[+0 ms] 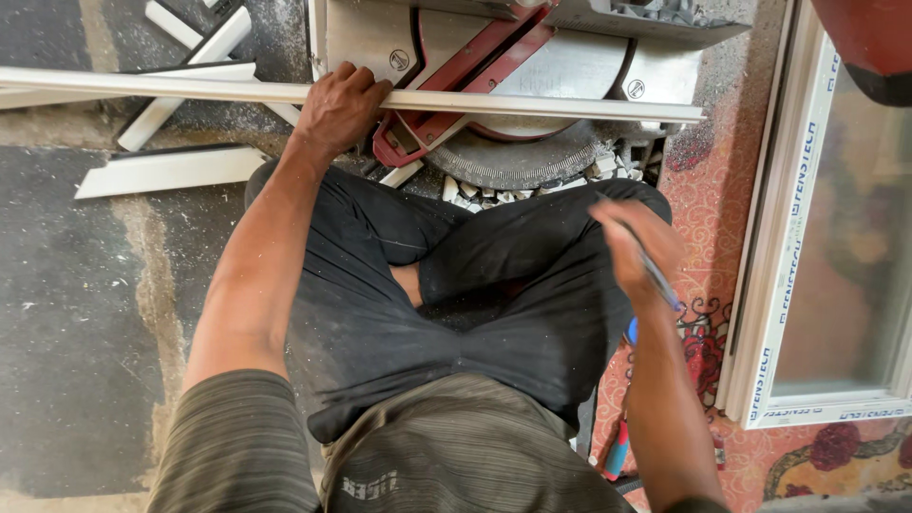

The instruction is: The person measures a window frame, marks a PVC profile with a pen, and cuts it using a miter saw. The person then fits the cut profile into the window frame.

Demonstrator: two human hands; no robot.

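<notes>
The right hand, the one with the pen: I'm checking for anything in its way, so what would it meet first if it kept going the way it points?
The right hand, holding a blue pen, points forward toward the saw. First in line looks like the long white strip lying across the saw table, though the table's toothed edge may come sooner; depth is unclear.

white offcuts [171,169] | window frame [788,237] | red patterned carpet [708,190]

Dusty concrete floor [66,313] bears white offcuts [166,171], a mitre saw [513,85], patterned carpet [712,190].
</notes>
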